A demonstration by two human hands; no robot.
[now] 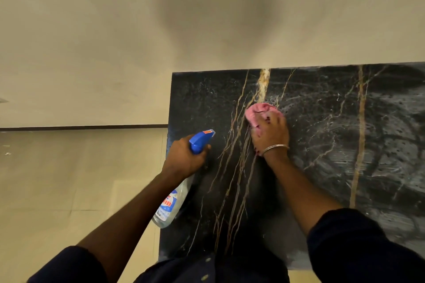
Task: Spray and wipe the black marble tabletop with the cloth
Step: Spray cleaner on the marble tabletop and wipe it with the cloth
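- A black marble tabletop with gold and white veins (333, 167) fills the right and lower middle of the view, its far edge against a cream wall (115, 30).
- The right hand (270, 135) is down on the tabletop, fingers curled over a bunched pink cloth (258, 110), grasping it and pressing it onto the marble right beside the thick gold vein.
- The cloth pokes out past the fingertips on the far side, near the tabletop's back edge.
- A thin silver bangle (274, 147) sits on that right wrist.
- The left hand (184, 158) is clenched round the neck of a clear plastic spray bottle with a blue trigger head (171, 202).
- The nozzle points over the marble toward the cloth, and the bottle's body angles down along the tabletop's left edge.
- Bottle and cloth are near each other, not touching.
- Pale swirled wet smears (379, 145) and droplets cover the tabletop's right part; the part by the bottle looks darker.
- 2 dark sleeves (358, 248) end above bare forearms, and a beige tiled floor (69, 179) lies to the left.
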